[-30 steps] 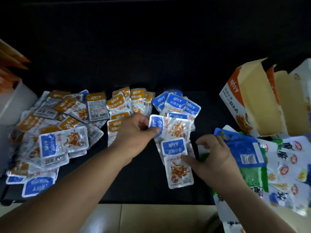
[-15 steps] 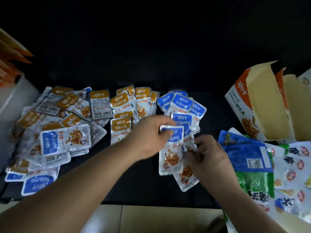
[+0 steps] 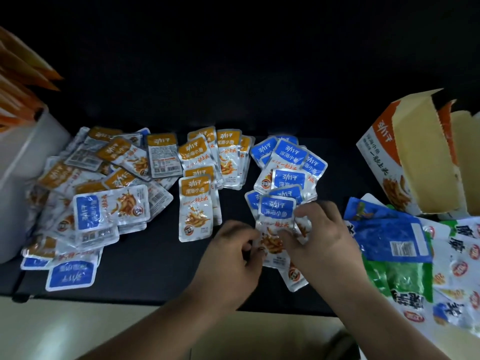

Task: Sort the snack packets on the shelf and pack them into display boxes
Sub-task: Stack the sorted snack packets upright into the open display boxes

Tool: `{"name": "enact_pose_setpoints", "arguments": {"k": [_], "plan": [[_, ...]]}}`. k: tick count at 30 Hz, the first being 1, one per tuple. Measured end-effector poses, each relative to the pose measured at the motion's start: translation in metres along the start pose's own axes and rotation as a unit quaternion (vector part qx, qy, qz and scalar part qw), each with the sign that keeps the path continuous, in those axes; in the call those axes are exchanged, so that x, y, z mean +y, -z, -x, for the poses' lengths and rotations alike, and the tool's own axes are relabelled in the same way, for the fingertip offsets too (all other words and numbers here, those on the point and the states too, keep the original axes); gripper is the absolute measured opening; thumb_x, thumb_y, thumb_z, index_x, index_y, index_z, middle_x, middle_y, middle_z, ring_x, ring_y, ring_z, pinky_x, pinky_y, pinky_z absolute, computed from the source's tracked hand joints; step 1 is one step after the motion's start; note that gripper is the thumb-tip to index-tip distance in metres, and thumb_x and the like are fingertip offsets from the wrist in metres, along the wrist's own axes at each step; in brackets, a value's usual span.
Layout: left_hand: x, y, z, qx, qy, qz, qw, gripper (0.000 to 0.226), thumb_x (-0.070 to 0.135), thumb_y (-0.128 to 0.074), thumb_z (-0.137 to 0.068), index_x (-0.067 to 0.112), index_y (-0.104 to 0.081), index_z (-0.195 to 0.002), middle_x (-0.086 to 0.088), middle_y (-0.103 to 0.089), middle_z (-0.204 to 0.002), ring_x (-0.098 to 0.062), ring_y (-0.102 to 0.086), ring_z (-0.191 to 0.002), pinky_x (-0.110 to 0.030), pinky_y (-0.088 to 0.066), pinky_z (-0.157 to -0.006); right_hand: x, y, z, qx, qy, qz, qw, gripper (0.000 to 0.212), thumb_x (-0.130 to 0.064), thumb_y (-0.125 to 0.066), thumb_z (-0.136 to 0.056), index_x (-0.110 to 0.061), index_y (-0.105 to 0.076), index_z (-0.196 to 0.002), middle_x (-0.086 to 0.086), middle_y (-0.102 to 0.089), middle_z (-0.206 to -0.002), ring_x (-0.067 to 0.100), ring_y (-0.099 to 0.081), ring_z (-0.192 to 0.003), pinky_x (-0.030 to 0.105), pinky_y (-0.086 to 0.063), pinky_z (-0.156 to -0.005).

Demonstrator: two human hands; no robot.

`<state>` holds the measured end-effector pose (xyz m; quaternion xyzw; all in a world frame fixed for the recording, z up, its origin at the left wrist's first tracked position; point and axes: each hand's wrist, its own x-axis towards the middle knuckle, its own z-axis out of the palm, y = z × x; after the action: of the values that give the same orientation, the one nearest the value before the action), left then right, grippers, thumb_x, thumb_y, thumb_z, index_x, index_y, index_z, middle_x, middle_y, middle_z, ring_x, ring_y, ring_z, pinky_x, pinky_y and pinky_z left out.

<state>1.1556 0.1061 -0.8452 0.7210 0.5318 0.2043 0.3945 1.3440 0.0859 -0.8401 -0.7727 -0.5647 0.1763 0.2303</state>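
Note:
Small fish-snack packets lie on a black shelf (image 3: 145, 271). A mixed heap of orange and blue packets (image 3: 98, 193) spreads at the left, a group of orange packets (image 3: 205, 165) sits in the middle, and blue packets (image 3: 288, 162) are fanned to their right. Both hands meet at a small stack of blue packets (image 3: 277, 216) near the front. My left hand (image 3: 233, 258) pinches its lower left edge, and my right hand (image 3: 319, 237) grips its right side, covering the packets beneath. An open orange display box (image 3: 405, 157) stands at the far right.
Larger blue, green and white snack bags (image 3: 400, 255) are piled at the right front. A white container (image 3: 23, 172) with orange cartons above it stands at the left edge. A pale surface runs below the shelf's front edge (image 3: 145, 297).
My left hand carried a blue packet down onto the one by my right hand. Both hands have closed in around the small stack, squaring it together.

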Motion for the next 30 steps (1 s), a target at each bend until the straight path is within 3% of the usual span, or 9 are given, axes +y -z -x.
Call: {"name": "enact_pose_setpoints", "arguments": {"k": [6, 9, 13, 16, 18, 21, 24, 26, 30], "plan": [[0.005, 0.001, -0.001, -0.017, 0.011, 0.063, 0.998, 0.037, 0.010, -0.070, -0.093, 0.030, -0.070, -0.124, 0.020, -0.059, -0.120, -0.001, -0.063, -0.103, -0.013, -0.051, -0.079, -0.003, 0.006, -0.001, 0.059, 0.032, 0.018, 0.998, 0.035, -0.030, -0.080, -0.080, -0.018, -0.066, -0.110, 0.002, -0.055, -0.123, 0.032, -0.060, -0.108, 0.045, -0.056, -0.064], [-0.005, 0.024, 0.007, -0.003, -0.003, 0.026, 1.000, 0.032, 0.015, -0.072, -0.094, 0.029, -0.070, -0.123, 0.023, -0.059, -0.119, 0.000, -0.060, -0.104, -0.006, -0.043, -0.075, -0.020, 0.011, -0.011, 0.103, 0.095, 0.008, 0.990, 0.031, -0.025, -0.076, -0.082, -0.013, -0.069, -0.110, 0.007, -0.060, -0.121, 0.035, -0.059, -0.107, 0.049, -0.056, -0.072], [-0.029, 0.066, 0.023, 0.022, 0.002, -0.020, 1.000, 0.030, 0.018, -0.069, -0.094, 0.030, -0.071, -0.121, 0.025, -0.057, -0.120, 0.004, -0.060, -0.104, -0.003, -0.040, -0.076, -0.076, -0.006, -0.013, 0.039, 0.101, -0.120, 0.987, 0.022, -0.028, -0.074, -0.085, -0.022, -0.070, -0.106, -0.006, -0.063, -0.112, 0.022, -0.064, -0.105, 0.037, -0.055, -0.080], [-0.051, 0.097, 0.035, 0.088, -0.017, -0.094, 0.992, 0.027, 0.017, -0.071, -0.090, 0.030, -0.073, -0.113, 0.018, -0.059, -0.124, 0.001, -0.062, -0.104, -0.017, -0.053, -0.083, -0.109, -0.034, -0.009, -0.028, 0.097, -0.171, 0.980, 0.023, -0.031, -0.073, -0.084, -0.025, -0.070, -0.107, -0.013, -0.061, -0.111, 0.012, -0.064, -0.105, 0.032, -0.054, -0.082], [-0.070, 0.115, 0.040, 0.141, -0.029, -0.194, 0.970, 0.026, 0.018, -0.075, -0.085, 0.022, -0.076, -0.111, 0.006, -0.061, -0.130, -0.016, -0.059, -0.121, -0.038, -0.057, -0.094, -0.122, -0.050, -0.010, -0.052, 0.094, -0.165, 0.980, 0.028, -0.032, -0.074, -0.086, -0.028, -0.069, -0.113, -0.014, -0.059, -0.123, 0.011, -0.060, -0.118, 0.031, -0.052, -0.089], [-0.096, 0.140, 0.039, 0.144, -0.001, -0.336, 0.931, 0.048, 0.022, -0.079, -0.079, 0.020, -0.070, -0.126, -0.009, -0.048, -0.155, -0.040, -0.032, -0.150, -0.064, -0.036, -0.116, -0.135, -0.069, -0.021, -0.089, 0.083, -0.093, 0.988, 0.050, -0.037, -0.074, -0.089, -0.037, -0.057, -0.135, -0.008, -0.034, -0.159, 0.018, -0.029, -0.151, 0.036, -0.043, -0.105], [-0.119, 0.160, 0.037, 0.110, 0.042, -0.398, 0.910, 0.078, 0.032, -0.077, -0.080, 0.028, -0.047, -0.151, -0.015, -0.025, -0.169, -0.047, -0.010, -0.157, -0.067, -0.013, -0.124, -0.140, -0.083, -0.039, -0.138, 0.073, -0.006, 0.988, 0.074, -0.046, -0.073, -0.089, -0.044, -0.037, -0.153, -0.005, 0.003, -0.172, 0.024, 0.009, -0.159, 0.049, -0.023, -0.123], [-0.130, 0.167, 0.038, 0.098, 0.044, -0.394, 0.913, 0.086, 0.035, -0.080, -0.081, 0.031, -0.039, -0.157, -0.015, -0.027, -0.168, -0.048, -0.019, -0.154, -0.068, -0.019, -0.121, -0.139, -0.092, -0.046, -0.150, 0.074, 0.027, 0.986, 0.078, -0.051, -0.072, -0.087, -0.043, -0.035, -0.156, -0.003, 0.007, -0.173, 0.027, 0.013, -0.158, 0.054, -0.015, -0.127], [-0.140, 0.170, 0.046, 0.123, 0.021, -0.385, 0.915, 0.078, 0.033, -0.082, -0.082, 0.031, -0.048, -0.152, -0.011, -0.043, -0.160, -0.045, -0.043, -0.140, -0.067, -0.038, -0.110, -0.136, -0.104, -0.041, -0.114, 0.079, 0.032, 0.990, 0.079, -0.050, -0.075, -0.084, -0.034, -0.042, -0.155, 0.002, -0.006, -0.172, 0.027, 0.003, -0.157, 0.058, -0.019, -0.125]]}}
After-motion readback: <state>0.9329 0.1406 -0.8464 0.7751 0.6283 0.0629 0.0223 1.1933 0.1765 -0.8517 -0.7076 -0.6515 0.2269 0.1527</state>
